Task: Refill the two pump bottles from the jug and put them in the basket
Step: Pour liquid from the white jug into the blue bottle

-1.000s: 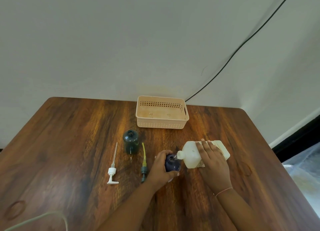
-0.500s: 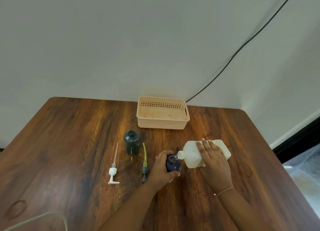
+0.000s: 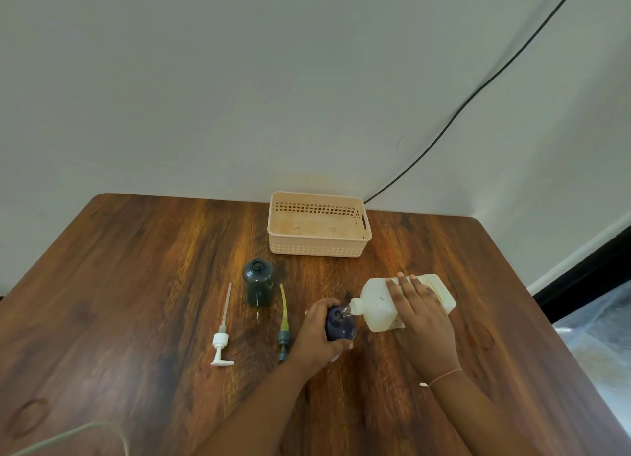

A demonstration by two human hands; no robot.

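Note:
My right hand [image 3: 423, 322] grips a white jug [image 3: 379, 305] tipped on its side, its spout over the mouth of a dark blue bottle [image 3: 339, 324]. A thin clear stream runs from spout to bottle. My left hand [image 3: 317, 336] wraps around that blue bottle, which stands on the table. A second, dark green bottle [image 3: 257, 281] stands open and uncapped further left. Two pump heads lie flat on the wood: a white one [image 3: 221, 336] and a grey one with a yellow tube [image 3: 284, 322]. The peach basket [image 3: 319, 247] sits empty at the back.
The brown wooden table [image 3: 136, 285] ends at a pale wall. A black cable [image 3: 461, 110] runs down the wall behind the basket. A pale cord [image 3: 68, 435] crosses the near left corner. The table's right edge drops to the floor.
Almost nothing has moved; the jug stays tipped over the blue bottle and both hands keep their hold.

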